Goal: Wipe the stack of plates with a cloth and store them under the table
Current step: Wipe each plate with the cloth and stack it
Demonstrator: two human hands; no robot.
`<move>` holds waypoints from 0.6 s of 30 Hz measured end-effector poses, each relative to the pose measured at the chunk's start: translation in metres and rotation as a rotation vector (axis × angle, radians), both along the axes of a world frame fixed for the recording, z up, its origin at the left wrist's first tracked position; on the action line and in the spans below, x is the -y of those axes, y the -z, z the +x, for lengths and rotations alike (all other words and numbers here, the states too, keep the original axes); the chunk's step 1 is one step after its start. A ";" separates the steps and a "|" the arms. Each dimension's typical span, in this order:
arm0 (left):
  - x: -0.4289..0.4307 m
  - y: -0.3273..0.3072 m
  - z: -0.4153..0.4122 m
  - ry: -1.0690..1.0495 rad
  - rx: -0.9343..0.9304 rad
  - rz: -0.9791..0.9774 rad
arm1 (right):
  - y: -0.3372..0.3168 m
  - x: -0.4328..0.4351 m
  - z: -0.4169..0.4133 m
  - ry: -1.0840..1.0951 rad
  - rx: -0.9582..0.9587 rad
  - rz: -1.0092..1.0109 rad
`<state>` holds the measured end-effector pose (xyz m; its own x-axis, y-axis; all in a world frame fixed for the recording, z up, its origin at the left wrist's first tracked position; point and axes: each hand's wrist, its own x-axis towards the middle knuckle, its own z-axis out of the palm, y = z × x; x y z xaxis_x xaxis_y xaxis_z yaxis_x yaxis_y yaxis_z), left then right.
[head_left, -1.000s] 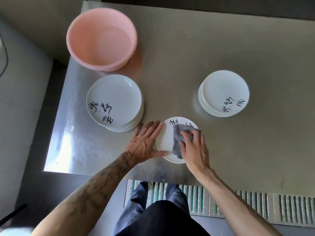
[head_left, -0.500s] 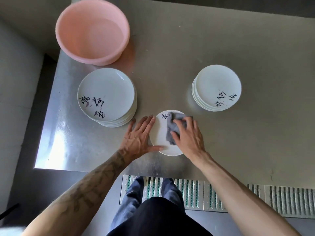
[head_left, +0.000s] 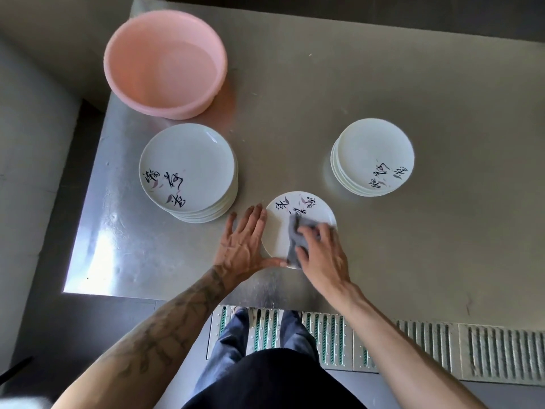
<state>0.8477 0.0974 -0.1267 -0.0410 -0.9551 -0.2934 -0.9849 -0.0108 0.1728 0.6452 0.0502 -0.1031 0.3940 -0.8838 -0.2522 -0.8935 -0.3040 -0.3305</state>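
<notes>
A single white plate (head_left: 283, 228) with black brush lettering lies flat on the metal bench (head_left: 383, 84), near its front edge. The left hand (head_left: 243, 246) lies flat and spread on the bench, fingers and thumb touching the plate's left rim, gripping nothing. The right hand (head_left: 321, 255) presses a grey cloth (head_left: 295, 240) onto the plate's near right part, fingers curled over the cloth. To the left, just beyond the left hand, stands a stack of plates (head_left: 188, 169); a smaller stack (head_left: 373, 156) stands to the right, apart from the single plate. A pink basin (head_left: 165, 63) sits at the far left corner, close behind the left stack.
</notes>
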 end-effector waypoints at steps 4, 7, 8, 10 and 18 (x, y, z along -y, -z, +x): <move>-0.006 0.001 -0.001 0.028 0.049 -0.101 | 0.002 0.004 0.013 -0.152 0.065 0.048; 0.000 0.002 0.011 0.149 0.080 -0.176 | -0.001 0.035 0.005 -0.068 -0.012 -0.008; 0.004 0.002 0.014 0.195 0.082 -0.185 | -0.002 0.037 0.000 -0.033 -0.031 -0.016; 0.010 0.002 0.017 0.254 0.073 -0.195 | -0.004 0.024 -0.010 -0.013 -0.044 -0.020; 0.002 0.006 0.015 0.192 0.061 -0.225 | 0.000 0.026 0.010 -0.008 0.038 0.005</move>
<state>0.8624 0.0952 -0.1328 -0.2158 -0.9729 -0.0832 -0.9739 0.2083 0.0905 0.6555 0.0242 -0.1032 0.4105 -0.8794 -0.2410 -0.8778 -0.3096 -0.3654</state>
